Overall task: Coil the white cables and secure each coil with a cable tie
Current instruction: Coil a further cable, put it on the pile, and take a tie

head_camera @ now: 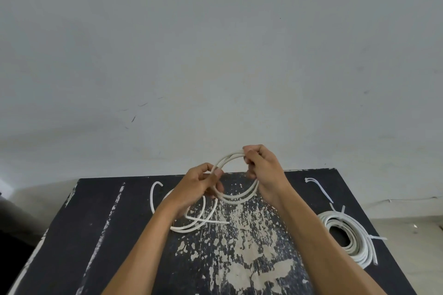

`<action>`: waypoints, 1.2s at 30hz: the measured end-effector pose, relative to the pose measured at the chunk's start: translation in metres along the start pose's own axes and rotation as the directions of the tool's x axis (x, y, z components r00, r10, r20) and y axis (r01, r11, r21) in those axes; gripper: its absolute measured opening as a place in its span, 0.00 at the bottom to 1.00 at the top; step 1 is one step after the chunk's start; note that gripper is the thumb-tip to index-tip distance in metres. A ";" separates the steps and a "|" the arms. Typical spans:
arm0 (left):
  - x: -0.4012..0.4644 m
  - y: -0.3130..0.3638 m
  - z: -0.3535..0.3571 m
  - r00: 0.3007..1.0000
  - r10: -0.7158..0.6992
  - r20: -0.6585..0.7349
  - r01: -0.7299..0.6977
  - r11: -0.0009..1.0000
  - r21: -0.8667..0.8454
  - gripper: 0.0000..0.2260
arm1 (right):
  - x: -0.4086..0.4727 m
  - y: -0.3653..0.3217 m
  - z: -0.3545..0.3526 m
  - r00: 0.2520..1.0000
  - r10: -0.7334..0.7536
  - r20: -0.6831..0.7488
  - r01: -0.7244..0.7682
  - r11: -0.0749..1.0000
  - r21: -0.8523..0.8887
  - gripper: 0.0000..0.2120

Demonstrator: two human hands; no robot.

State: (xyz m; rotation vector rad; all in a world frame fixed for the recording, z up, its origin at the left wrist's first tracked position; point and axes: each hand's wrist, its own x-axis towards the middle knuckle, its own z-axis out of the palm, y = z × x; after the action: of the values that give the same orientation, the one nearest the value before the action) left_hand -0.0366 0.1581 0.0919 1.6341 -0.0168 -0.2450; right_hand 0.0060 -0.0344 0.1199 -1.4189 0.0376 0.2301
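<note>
A white cable coil (239,195) of a few loops hangs in the air above the far part of the black table (134,235). My right hand (262,171) grips its top right side with curled fingers. My left hand (199,185) pinches its left side between thumb and fingers. The cable's loose remainder (191,221) trails down from the left hand onto the table in open curves, with one end (155,185) curling up at the left.
A stack of finished white coils (347,235) bound with cable ties lies at the table's right edge. Loose white cable ties (318,187) lie at the far right corner. A grey wall rises right behind the table. The tabletop's paint is worn in the middle.
</note>
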 end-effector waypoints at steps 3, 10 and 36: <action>0.001 -0.007 0.002 0.996 0.040 -0.083 -0.050 0.992 -0.117 0.14 | -0.001 0.001 -0.001 1.000 0.014 -0.007 -0.013 0.991 0.133 0.04; 0.008 -0.007 0.000 0.966 -0.029 -0.256 -0.065 0.934 -0.352 0.09 | -0.007 0.006 -0.010 0.979 0.106 0.173 -0.092 0.992 -0.091 0.05; 0.005 0.005 0.014 0.959 -0.021 -0.283 -0.173 0.747 -0.642 0.09 | -0.009 0.003 -0.004 0.956 0.079 0.283 -0.063 0.996 -0.067 0.12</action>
State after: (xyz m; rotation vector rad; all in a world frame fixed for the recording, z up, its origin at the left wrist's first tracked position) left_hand -0.0332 0.1428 0.0953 0.9293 0.1968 0.0502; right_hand -0.0030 -0.0393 0.1175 -1.4303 -0.1570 0.4973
